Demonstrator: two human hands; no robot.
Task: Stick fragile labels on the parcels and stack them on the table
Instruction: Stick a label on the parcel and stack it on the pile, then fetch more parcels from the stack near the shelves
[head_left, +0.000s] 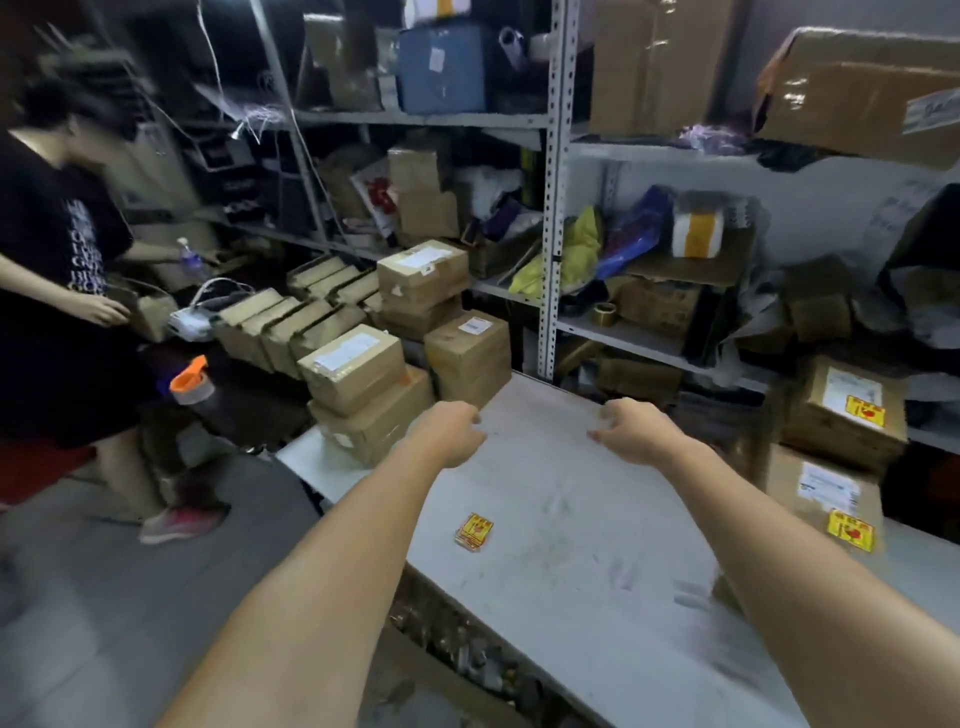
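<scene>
Nearest, a small pad of yellow-and-red fragile labels (474, 531) lies flat on the white bench (561, 519), between the two bare forearms stretched out over it. Farther along, the left hand (454, 431) hovers above the bench with its fingers loosely curled and nothing in them. The right hand (631, 428) hangs beside it, well apart, fingers relaxed and drooping, also holding nothing. At the right side, two labelled parcels (844, 415) sit one on top of the other, each with a yellow sticker on top. At the far left corner of the bench, just beyond the left hand, plain brown parcels (358, 369) are piled in short stacks. To the left, a person (57, 291) in a black shirt stands near an orange tape dispenser (191, 387). Metal shelving (556, 182) crammed with boxes and bags fills the background.
</scene>
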